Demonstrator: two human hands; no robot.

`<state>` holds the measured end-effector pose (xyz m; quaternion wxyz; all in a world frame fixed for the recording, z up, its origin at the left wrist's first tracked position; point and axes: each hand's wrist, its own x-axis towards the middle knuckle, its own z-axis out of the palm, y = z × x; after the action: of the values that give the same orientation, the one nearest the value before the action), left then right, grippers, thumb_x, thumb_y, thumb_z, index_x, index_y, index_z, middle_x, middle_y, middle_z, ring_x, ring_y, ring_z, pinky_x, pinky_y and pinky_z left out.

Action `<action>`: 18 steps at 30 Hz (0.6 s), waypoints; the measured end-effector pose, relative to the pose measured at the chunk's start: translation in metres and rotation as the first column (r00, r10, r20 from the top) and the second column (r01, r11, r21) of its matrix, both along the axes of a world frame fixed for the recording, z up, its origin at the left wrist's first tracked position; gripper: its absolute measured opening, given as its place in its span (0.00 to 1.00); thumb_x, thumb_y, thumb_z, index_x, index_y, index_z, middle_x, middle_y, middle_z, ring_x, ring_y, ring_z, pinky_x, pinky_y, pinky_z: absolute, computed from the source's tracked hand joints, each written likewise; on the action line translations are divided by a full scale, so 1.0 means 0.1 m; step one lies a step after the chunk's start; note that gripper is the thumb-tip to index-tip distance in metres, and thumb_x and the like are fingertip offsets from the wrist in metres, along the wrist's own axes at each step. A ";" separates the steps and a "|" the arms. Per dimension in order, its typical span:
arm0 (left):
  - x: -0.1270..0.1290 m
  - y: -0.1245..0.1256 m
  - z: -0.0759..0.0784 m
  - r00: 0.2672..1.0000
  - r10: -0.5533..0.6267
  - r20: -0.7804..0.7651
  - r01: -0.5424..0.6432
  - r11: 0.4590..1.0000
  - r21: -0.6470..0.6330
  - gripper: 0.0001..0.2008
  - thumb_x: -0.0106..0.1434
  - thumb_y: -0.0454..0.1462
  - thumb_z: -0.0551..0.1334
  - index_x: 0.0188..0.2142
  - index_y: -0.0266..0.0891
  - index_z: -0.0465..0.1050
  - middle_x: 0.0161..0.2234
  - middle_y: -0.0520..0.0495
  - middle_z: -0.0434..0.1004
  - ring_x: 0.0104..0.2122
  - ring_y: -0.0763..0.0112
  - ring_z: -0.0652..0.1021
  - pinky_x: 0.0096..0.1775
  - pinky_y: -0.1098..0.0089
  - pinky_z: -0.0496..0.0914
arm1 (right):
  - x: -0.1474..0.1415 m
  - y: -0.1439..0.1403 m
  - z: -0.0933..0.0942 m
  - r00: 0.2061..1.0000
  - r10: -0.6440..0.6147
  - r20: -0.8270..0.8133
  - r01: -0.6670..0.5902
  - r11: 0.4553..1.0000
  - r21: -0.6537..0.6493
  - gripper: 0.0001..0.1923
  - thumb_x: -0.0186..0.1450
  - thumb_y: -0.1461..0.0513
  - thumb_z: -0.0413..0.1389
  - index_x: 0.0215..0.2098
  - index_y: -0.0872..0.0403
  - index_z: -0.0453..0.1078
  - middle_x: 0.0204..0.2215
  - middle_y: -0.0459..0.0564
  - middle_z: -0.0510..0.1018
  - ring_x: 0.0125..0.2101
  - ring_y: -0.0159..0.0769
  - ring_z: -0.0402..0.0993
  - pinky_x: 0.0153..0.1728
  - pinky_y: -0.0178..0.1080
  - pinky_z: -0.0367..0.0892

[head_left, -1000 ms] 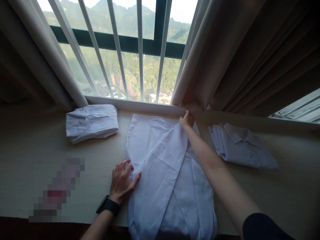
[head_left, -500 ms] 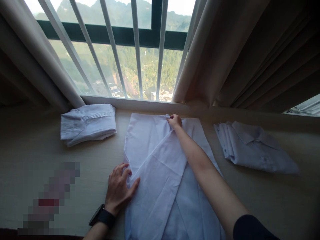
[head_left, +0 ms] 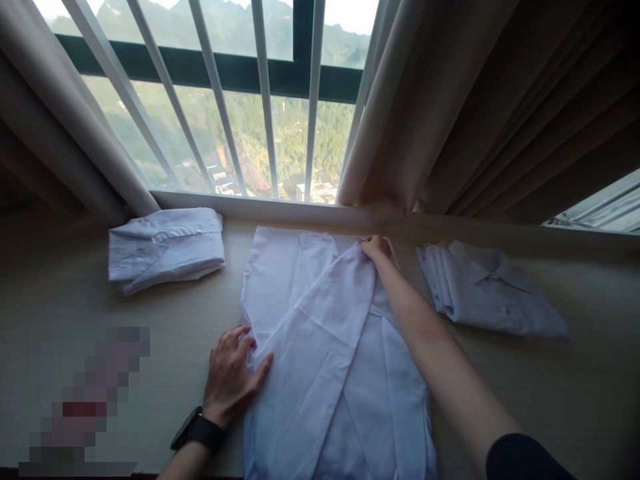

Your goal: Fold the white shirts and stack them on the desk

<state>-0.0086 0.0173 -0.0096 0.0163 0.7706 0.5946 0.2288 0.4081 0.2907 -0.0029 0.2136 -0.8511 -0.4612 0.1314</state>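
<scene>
White shirt (head_left: 325,347) lies flat on the table (head_left: 75,300) under the window, one sleeve folded across, left hand (head_left: 231,377) pressing open on its edge, right hand (head_left: 376,247) pinching the cuff, so folding seems half done.

head view, looking down, facing window

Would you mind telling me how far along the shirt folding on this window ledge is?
One folded shirt already lies at the left. In hand is the white shirt spread in the middle: the left hand presses its left edge flat while the right hand pinches a folded-over panel at the far edge by the sill. The loosely folded shirt at the right lies apart from both hands and looks less tidy, so it may still need folding.
</scene>
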 end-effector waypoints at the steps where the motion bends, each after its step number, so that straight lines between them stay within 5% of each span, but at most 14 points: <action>1: 0.00 0.00 0.00 1.000 -0.001 0.002 0.001 1.000 0.001 0.14 0.61 0.50 0.62 0.35 0.44 0.68 0.52 0.40 0.72 0.56 0.50 0.69 0.53 0.50 0.66 | 0.05 0.02 -0.02 1.000 0.030 -0.007 -0.030 0.999 0.016 0.21 0.60 0.52 0.61 0.45 0.57 0.76 0.46 0.66 0.78 0.49 0.55 0.74 0.49 0.50 0.67; 7: 0.02 0.00 0.04 1.000 -0.004 -0.010 0.004 1.000 -0.028 0.13 0.62 0.49 0.62 0.35 0.43 0.68 0.53 0.40 0.71 0.58 0.50 0.68 0.55 0.51 0.65 | 0.02 0.37 0.04 0.957 0.288 -0.023 -0.263 0.902 0.343 0.17 0.60 0.51 0.61 0.38 0.54 0.78 0.37 0.54 0.82 0.38 0.41 0.78 0.40 0.36 0.68; 12: 0.02 -0.02 0.06 1.000 0.006 0.014 -0.006 1.000 -0.018 0.13 0.61 0.49 0.62 0.36 0.43 0.68 0.54 0.39 0.70 0.57 0.51 0.69 0.55 0.51 0.65 | -0.13 0.42 0.08 0.934 0.354 0.045 -0.353 0.896 0.270 0.17 0.64 0.53 0.57 0.44 0.55 0.77 0.42 0.56 0.82 0.42 0.42 0.76 0.46 0.40 0.68; 15: 0.01 -0.03 0.06 1.000 0.009 0.022 -0.009 1.000 -0.013 0.13 0.61 0.49 0.62 0.35 0.43 0.68 0.54 0.39 0.70 0.56 0.51 0.69 0.55 0.51 0.65 | -0.18 0.10 0.07 0.928 0.335 0.166 -0.372 0.870 0.323 0.19 0.67 0.58 0.51 0.51 0.58 0.74 0.48 0.61 0.78 0.49 0.45 0.72 0.55 0.46 0.64; 18: 0.00 -0.03 0.05 1.000 0.011 0.022 -0.011 1.000 -0.008 0.14 0.61 0.50 0.62 0.35 0.43 0.69 0.54 0.40 0.70 0.56 0.51 0.69 0.56 0.52 0.65 | -0.17 -0.62 0.03 0.891 0.363 0.273 -0.448 0.797 0.404 0.21 0.67 0.61 0.48 0.54 0.60 0.72 0.52 0.62 0.75 0.55 0.46 0.68 0.61 0.49 0.59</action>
<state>-0.0082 0.0145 -0.0043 0.0244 0.7646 0.5996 0.2350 0.3913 0.2290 0.0000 0.3314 -0.6657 -0.6684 -0.0159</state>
